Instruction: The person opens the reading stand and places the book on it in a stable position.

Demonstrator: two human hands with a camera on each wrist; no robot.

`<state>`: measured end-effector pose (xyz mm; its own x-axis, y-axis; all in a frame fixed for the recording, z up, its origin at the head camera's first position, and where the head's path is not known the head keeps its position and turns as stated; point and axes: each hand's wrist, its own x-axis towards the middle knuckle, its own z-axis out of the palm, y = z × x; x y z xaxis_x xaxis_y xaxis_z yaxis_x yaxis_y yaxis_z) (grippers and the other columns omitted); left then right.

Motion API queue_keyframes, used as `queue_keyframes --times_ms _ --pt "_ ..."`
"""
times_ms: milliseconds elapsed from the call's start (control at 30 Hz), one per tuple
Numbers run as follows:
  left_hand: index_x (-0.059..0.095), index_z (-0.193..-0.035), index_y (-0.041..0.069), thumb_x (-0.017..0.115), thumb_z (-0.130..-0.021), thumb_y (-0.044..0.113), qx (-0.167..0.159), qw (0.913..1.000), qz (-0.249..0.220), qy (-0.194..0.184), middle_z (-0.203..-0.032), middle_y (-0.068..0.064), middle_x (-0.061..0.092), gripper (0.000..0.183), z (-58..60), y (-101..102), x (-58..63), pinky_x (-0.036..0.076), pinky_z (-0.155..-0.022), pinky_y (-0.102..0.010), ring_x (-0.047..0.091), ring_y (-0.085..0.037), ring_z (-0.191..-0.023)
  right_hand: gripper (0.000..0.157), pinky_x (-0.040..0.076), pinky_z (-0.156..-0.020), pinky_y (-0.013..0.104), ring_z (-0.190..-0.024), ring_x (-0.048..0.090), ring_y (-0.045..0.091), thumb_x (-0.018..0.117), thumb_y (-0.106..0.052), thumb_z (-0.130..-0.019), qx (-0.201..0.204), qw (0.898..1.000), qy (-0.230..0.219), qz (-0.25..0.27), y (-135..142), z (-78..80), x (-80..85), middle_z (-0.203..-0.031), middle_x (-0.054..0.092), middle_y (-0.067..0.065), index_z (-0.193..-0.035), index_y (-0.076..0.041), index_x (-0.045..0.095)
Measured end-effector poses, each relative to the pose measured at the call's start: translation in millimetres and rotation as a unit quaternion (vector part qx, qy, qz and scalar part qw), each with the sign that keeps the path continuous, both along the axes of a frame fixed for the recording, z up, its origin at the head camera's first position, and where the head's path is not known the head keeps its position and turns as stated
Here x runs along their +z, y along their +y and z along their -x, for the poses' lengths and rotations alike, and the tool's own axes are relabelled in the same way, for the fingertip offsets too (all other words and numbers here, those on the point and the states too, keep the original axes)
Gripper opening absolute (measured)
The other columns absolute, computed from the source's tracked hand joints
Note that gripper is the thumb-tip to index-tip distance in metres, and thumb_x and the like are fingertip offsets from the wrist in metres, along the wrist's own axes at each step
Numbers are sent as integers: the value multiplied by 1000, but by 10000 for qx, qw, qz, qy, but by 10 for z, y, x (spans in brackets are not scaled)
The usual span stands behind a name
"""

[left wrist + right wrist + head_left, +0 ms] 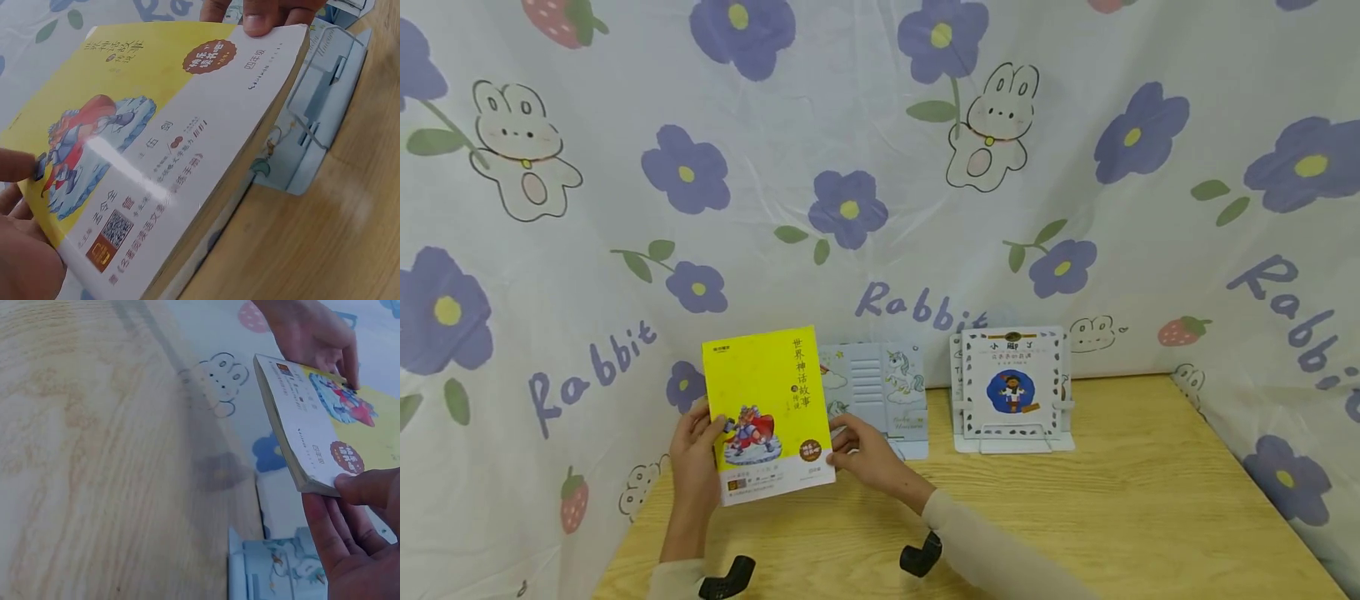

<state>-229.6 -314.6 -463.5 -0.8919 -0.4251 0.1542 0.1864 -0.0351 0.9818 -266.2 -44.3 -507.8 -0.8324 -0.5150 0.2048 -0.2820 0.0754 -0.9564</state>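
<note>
A yellow and white paperback book [767, 400] is held up off the table, its front cover toward the head camera. My left hand [696, 454] grips its left edge, thumb on the cover and fingers behind. At the lower right edge my right hand [868, 454] pinches it, the thumb near the corner, as the right wrist view shows at the right hand [359, 531]. Behind the book stands a pale blue unicorn book stand [906, 400], partly hidden by it; its wire holder and base show in the left wrist view.
On the table [1120, 500], to the right, a second book stand [1067, 442] bears a white picture book [1011, 354] with a blue circle on its cover. A curtain [865, 108] with rabbits and flowers hangs behind the table.
</note>
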Motion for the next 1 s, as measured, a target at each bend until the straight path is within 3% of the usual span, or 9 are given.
queue_keyframes --times_ms 133,300,400,500,733,1000 --pt "41 -163 16 63 -107 9 -595 9960 650 -132 -138 5 59 61 30 80 97 56 -92 -12 65 -4 -113 42 65 -88 47 -96 73 29 70 -2 -100 -23 9999 43 131 159 75 86 -110 71 22 -141 -3 58" --pt "24 -171 29 66 -105 8 -1008 9801 1664 -400 -140 -5 51 81 72 170 139 53 -90 -12 61 -4 -110 45 64 -90 51 -93 73 25 70 -3 -101 -159 9997 132 120 350 177 178 -110 71 22 -144 -4 58" --pt "25 -171 33 68 -104 10 -966 9761 1909 -375 -136 -8 53 83 125 226 131 53 -87 -13 62 -5 -107 45 64 -91 51 -93 72 22 71 -3 -100 -228 9995 205 82 437 226 213 -110 71 21 -143 -6 59" --pt "30 -169 32 69 -102 6 -867 9781 1883 -191 -136 -10 56 82 190 302 122 55 -86 -13 63 -7 -107 44 64 -90 52 -92 72 21 71 -2 -100 -277 9992 296 70 513 267 238 -109 71 20 -142 -6 60" --pt "50 -156 10 72 -98 -3 -613 9841 1640 287 -137 -19 63 63 372 535 138 55 -85 -11 65 -4 -101 41 66 -82 35 -87 72 19 69 2 -99 -380 9970 639 215 716 379 290 -105 69 24 -139 3 58" --pt "56 -150 7 74 -95 -7 -499 9824 1726 519 -124 -26 66 59 580 803 162 55 -82 -10 68 -9 -97 40 65 -84 32 -94 73 24 73 0 -97 -1094 9924 529 -206 892 538 325 -107 74 19 -135 -4 63"
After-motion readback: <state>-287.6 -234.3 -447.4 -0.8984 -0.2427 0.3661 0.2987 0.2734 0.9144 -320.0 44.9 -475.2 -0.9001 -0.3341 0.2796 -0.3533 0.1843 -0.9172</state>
